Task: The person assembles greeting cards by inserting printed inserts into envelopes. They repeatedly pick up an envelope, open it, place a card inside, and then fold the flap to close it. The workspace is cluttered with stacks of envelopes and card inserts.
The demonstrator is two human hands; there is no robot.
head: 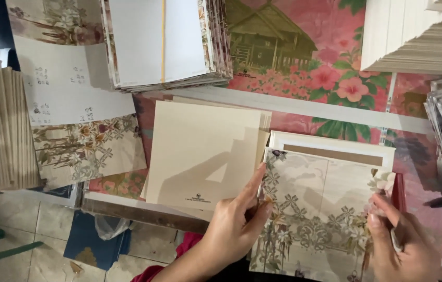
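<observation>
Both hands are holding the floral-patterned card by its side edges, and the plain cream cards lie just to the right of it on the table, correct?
Not quite. The head view shows the left hand and right hand holding the floral-patterned card by its side edges, but the plain cream cards lie just to its left, not its right.

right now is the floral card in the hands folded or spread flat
Spread flat: the floral card shows one open printed face, left hand and right hand gripping opposite edges. No crease is visible.
</observation>
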